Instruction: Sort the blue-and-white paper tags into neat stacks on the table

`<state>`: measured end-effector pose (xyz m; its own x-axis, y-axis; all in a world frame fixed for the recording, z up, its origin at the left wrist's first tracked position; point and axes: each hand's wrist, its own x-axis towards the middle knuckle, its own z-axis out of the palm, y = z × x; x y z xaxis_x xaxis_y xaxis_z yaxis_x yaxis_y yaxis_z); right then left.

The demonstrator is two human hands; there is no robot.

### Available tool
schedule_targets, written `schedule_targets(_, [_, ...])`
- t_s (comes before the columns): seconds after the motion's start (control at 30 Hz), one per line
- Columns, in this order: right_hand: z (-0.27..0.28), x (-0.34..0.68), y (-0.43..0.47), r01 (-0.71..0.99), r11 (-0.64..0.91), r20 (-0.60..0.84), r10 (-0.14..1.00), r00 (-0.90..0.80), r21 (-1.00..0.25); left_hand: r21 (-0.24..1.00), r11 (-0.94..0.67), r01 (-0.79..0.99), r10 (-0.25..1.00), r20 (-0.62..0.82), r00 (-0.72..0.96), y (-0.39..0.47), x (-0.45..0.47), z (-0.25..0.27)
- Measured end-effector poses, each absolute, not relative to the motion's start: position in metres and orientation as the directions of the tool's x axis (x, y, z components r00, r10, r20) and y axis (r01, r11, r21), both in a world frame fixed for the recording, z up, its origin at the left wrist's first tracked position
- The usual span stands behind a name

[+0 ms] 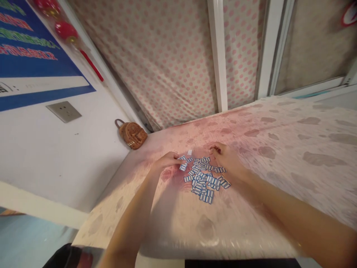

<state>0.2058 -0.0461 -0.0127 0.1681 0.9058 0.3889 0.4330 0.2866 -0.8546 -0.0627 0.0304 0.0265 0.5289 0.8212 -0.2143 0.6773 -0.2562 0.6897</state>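
A loose heap of small white labels with blue borders [200, 178] lies on the table in front of me, some of them joined in short strips. At the heap's left side, my left hand [168, 160] has its thumb and fingers closed on a small blue-and-white label piece [183, 166]. Beyond the heap on the right, my right hand [223, 154] is pinched at the fingertips; whatever is between them is too small to make out. A plain white scrap [190, 152] lies between the two hands.
A patterned cloth under a clear cover spreads over the table [279, 178]. A small brown backpack-shaped bag [133, 134] leans against the left wall at the back corner. Behind the table hang dotted curtains [178, 67], with a white post [217, 56] before them.
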Motion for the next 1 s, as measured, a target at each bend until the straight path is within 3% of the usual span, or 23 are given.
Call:
schedule_targets(0.17, [-0.016,0.207,-0.045,0.436,0.295,0.400,0.900,0.171,-0.850,0.507,-0.162,0.846,0.976,-0.045,0.214,0.037,-0.051,0.016])
schedule_targets(0.4, [-0.015,0.212,-0.044,0.451,0.276,0.394,0.899,0.192,-0.849,0.439,-0.093,0.894,0.990,-0.056,0.131,0.068,0.007,0.003])
schedule_targets(0.53, [-0.016,0.212,-0.044,0.476,0.281,0.411,0.892,0.191,-0.833,0.445,-0.119,0.887,0.987,-0.043,0.154,0.067,0.014,0.001])
schedule_targets(0.67, [-0.016,0.210,-0.043,0.455,0.295,0.411,0.894,0.179,-0.840,0.464,-0.198,0.864,0.980,0.074,0.185,0.047,0.018,0.006])
schedule_targets(0.8, [-0.014,0.211,-0.045,0.460,0.301,0.428,0.881,0.201,-0.835,0.489,-0.494,0.719,0.869,0.244,0.431,-0.003,0.025,0.009])
schedule_targets(0.87, [-0.011,0.212,-0.046,0.451,0.277,0.409,0.884,0.226,-0.848,0.430,-0.615,0.661,0.788,0.311,0.532,-0.034,0.025,0.009])
schedule_targets(1.0, [-0.008,0.212,-0.046,0.453,0.257,0.399,0.882,0.250,-0.853,0.287,-0.581,0.762,0.813,0.152,0.562,-0.089,0.017,0.002])
